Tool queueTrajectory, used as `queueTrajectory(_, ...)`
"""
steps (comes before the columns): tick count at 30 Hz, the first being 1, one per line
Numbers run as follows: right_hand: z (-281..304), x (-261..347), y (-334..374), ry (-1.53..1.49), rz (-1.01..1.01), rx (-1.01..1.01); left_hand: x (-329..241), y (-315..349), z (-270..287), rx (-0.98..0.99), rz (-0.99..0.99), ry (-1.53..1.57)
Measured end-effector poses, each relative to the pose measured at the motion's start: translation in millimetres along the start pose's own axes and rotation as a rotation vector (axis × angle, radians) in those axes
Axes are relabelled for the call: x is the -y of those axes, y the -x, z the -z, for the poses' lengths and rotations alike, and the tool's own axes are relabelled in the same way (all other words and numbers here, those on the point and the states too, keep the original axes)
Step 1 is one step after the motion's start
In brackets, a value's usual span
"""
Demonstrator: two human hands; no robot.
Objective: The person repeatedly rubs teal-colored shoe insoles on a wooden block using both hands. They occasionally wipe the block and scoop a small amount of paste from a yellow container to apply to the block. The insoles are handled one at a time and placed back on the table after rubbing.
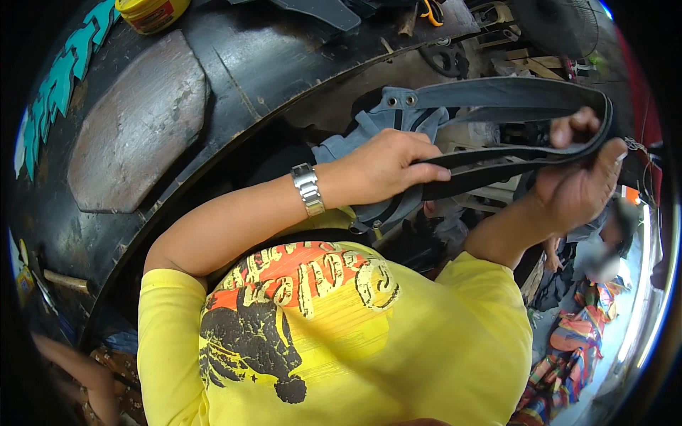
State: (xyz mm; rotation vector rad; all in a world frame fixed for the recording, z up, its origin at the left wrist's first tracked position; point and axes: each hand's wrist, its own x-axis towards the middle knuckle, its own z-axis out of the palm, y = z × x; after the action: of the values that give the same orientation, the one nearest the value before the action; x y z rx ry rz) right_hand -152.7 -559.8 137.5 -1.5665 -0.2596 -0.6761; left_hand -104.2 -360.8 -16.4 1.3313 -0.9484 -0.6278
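Note:
A grey bag (pixel 341 145) with metal eyelets at one corner is held in front of my chest, its long grey strap (pixel 497 91) stretched out in a loop to the right. My left hand (pixel 394 167), wearing a silver watch, is closed around the near bands of the strap beside the bag and hides part of it. At the loop's far right end is my right hand (pixel 579 170). Its fingers curl inside the loop and its thumb lies outside, with the strap's bend between them.
A dark worktable (pixel 241 64) curves along the left and top, bearing a worn stone slab (pixel 142 124), a yellow tub (pixel 151 14) and teal cut pieces (pixel 67 85). Orange-handled scissors (pixel 431 13) lie at its far end. Other people are at lower left and right, near colourful scraps (pixel 579 334).

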Motion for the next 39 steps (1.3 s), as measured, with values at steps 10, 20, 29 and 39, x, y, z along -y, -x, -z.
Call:
queueTrajectory(10, 16, -52, 48, -0.001, -0.681, 0.124, -17, 49, 19, -0.239, 0.347, 0.822)
queueTrajectory(20, 94, -132, 135, 1.515, -0.659, 0.306, -11, 107, 35, -0.212, 0.506, 0.829)
queueTrajectory(29, -27, -44, 125, 0.829, -0.012, 1.169, 1, 94, 39, -0.232, 0.437, 1.000)
queueTrajectory(39, -19, -96, 165, 0.818, 0.083, 1.030, -15, 104, 58, 0.112, 0.534, -0.015)
